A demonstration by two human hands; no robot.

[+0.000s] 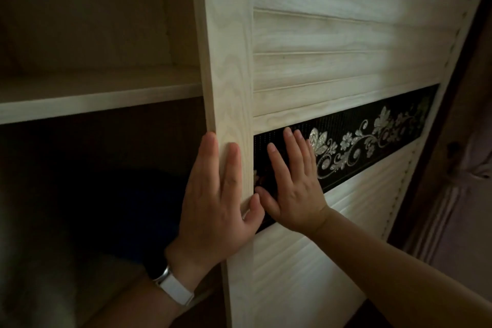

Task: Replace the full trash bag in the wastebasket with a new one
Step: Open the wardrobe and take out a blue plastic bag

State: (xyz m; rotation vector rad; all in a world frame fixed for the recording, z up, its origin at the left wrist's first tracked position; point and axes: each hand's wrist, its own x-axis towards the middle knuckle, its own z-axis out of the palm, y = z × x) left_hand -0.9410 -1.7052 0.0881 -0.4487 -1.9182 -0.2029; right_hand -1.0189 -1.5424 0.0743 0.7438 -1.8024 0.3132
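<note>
No wastebasket or trash bag is in view. A pale wooden sliding wardrobe door with slats and a black floral band fills the right half. My left hand, with a white watch strap on its wrist, grips the door's left edge, fingers flat on the front and thumb wrapped around the edge. My right hand lies flat and spread against the black band, holding nothing.
Left of the door the wardrobe is open and dark, with a pale shelf across it and something dark blue below. A brown wooden frame stands at the right edge.
</note>
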